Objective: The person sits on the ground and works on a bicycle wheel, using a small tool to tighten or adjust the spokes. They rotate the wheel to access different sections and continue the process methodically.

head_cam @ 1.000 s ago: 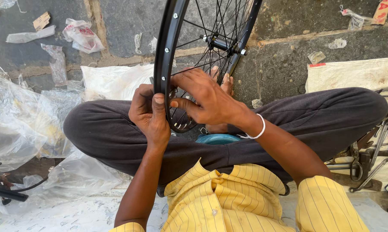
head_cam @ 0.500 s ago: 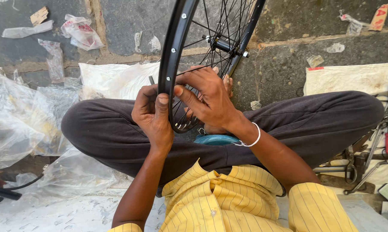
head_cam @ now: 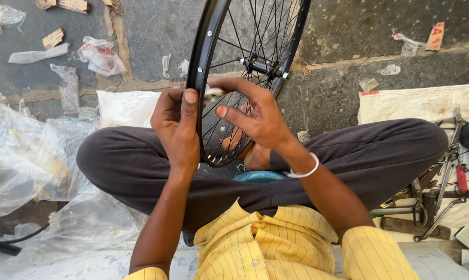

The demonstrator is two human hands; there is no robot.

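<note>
the left hand [head_cam: 176,129] is closed around the black rim of a bicycle wheel [head_cam: 203,62], which stands upright between the hands over the crossed legs. the right hand [head_cam: 255,116] reaches into the spokes [head_cam: 255,36], fingers loosely spread, gripping nothing visible.

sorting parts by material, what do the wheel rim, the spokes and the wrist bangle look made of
The wheel rim looks like black-coated metal, with a smooth sheen and small bright nipple ends. The spokes look like thin dark metal wire, straight and taut. The wrist bangle is plain white, possibly plastic or pale metal; the picture cannot settle it.
</note>
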